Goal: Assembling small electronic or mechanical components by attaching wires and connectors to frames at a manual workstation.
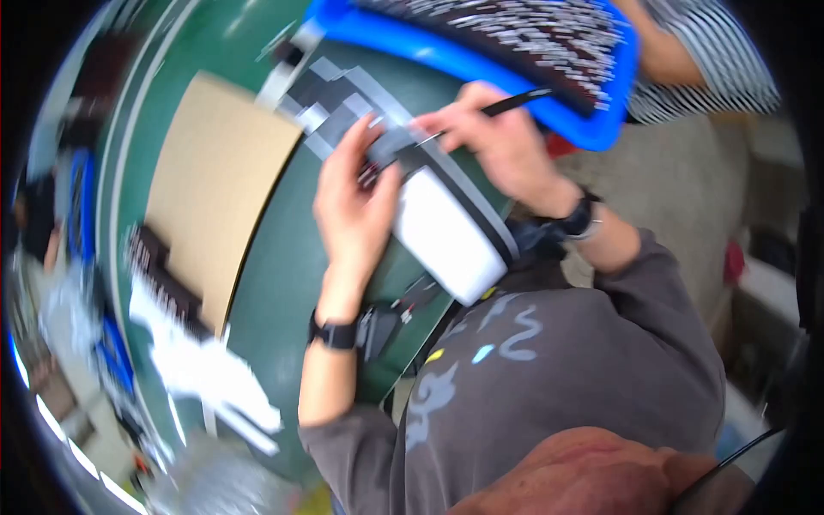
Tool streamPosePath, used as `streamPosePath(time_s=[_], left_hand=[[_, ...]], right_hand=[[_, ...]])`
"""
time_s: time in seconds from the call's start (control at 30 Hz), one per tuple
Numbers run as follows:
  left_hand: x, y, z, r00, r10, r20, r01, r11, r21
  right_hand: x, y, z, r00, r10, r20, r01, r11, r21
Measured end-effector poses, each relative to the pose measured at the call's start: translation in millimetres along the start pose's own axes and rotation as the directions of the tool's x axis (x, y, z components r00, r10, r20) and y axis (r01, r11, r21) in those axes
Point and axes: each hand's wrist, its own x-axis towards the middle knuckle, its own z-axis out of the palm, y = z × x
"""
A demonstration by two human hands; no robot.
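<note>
Blur softens much of what reaches me through the head camera; I make out the right hand (512, 160) pinching a slim black tool (515, 102) between thumb and fingers, its thin tip pointing down to the left, toward the left hand (350, 210); that left hand is curved, thumb and forefinger apart, around a small dark piece (369, 175) and beside a grey piece (392, 146), though I cannot tell how firmly it grips either one; the dark piece sits between its thumb and fingers, over the green tabletop (287, 245); nearest the wearer I see a white block (442, 227) lying at a slant, with a dark strip along its right side; beyond the fingers lie flat grey pieces (336, 113), overlapping; above them I find a blue tray (414, 49) filled with small dark parts (524, 36), and at its right end another person's striped sleeve (725, 53); to the left I have a brown board (210, 184) lying flat, a dark notched strip (163, 279) near its lower edge, and just below that a crumpled white sheet (202, 373); black bands circle both wrists.
</note>
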Motion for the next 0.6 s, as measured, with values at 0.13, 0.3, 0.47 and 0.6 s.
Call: streamPosePath(time_s=[0.13,0.3,0.47,0.6], left_hand=[[18,-1,-25,1.0,0.015,0.009,-0.015,0.998,0.054],[27,-1,-27,0.997,0.068,-0.042,-0.063,0.993,0.102],[31,-3,-26,0.999,0.047,-0.021,-0.045,0.996,0.081],[33,-4,-26,0.999,0.05,-0.013,-0.049,0.996,0.071]], right_hand=[[29,27,14,0.995,-0.083,-0.049,0.096,0.924,0.371],[57,23,17,0.998,-0.058,0.031,0.043,0.936,0.35],[67,25,9,0.993,-0.085,0.08,0.055,0.944,0.324],[70,25,7,0.99,-0.09,0.111,0.052,0.952,0.303]])
